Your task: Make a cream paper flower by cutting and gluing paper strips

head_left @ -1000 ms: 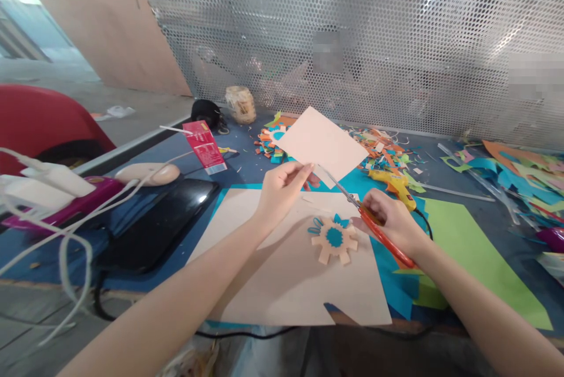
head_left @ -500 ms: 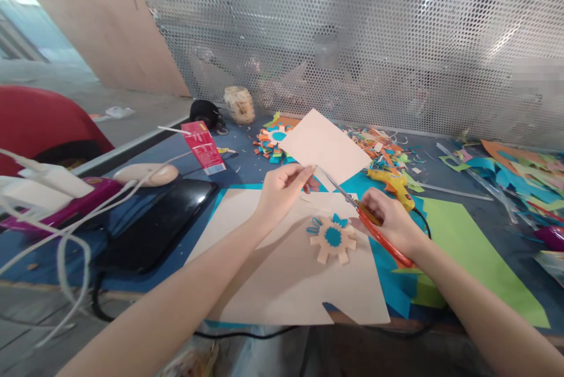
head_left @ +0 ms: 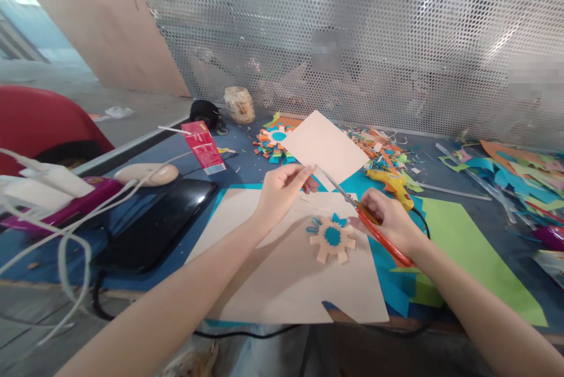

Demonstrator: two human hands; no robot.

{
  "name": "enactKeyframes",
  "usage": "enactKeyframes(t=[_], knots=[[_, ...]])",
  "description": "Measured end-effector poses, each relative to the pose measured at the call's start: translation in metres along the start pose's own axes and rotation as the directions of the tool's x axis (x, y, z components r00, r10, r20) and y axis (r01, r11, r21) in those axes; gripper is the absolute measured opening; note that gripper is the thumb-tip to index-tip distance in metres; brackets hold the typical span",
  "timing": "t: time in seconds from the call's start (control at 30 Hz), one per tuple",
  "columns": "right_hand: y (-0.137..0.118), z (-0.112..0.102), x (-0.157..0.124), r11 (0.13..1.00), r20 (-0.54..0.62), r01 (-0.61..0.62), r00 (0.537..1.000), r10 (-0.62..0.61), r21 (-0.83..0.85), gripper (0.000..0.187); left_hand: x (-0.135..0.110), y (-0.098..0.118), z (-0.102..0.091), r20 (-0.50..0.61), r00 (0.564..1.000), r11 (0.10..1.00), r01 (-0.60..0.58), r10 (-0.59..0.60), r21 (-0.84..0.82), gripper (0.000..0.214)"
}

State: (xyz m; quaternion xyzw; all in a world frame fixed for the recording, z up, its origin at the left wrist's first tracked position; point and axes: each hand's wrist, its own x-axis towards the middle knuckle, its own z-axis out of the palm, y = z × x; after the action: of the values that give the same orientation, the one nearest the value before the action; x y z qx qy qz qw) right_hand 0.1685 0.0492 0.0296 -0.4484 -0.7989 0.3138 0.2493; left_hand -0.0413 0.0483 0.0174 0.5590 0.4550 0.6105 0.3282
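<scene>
"Where's the pale card?"

"Up off the desk. The left hand has its near corner pinched, fingers clamped on it, and the sheet slants away towards the mesh."

"And the scissors?"

"They're in the right hand, fingers closed through the orange handles. They run from lower right to upper left, tips at the card's lower edge, just right of the pinch. I can't tell whether the blades are parted. The left hand touches the card and the right meets it only through the blades. The paper cog lies beneath, on the big sheet."

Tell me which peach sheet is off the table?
The smaller peach sheet, held up by the left hand at the scissors; the larger peach sheet lies flat.
</scene>
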Motion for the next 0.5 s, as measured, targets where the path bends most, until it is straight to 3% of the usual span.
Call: enactKeyframes(t=[0.5], knots=[[0.0024,-0.0007,-0.0009,1.000,0.016,0.016,1.000,-0.016,-0.025,0.031,-0.0013,0.0039,-0.0002,0.078,0.997,0.995,-0.031,0.023,0.096,0.032]])
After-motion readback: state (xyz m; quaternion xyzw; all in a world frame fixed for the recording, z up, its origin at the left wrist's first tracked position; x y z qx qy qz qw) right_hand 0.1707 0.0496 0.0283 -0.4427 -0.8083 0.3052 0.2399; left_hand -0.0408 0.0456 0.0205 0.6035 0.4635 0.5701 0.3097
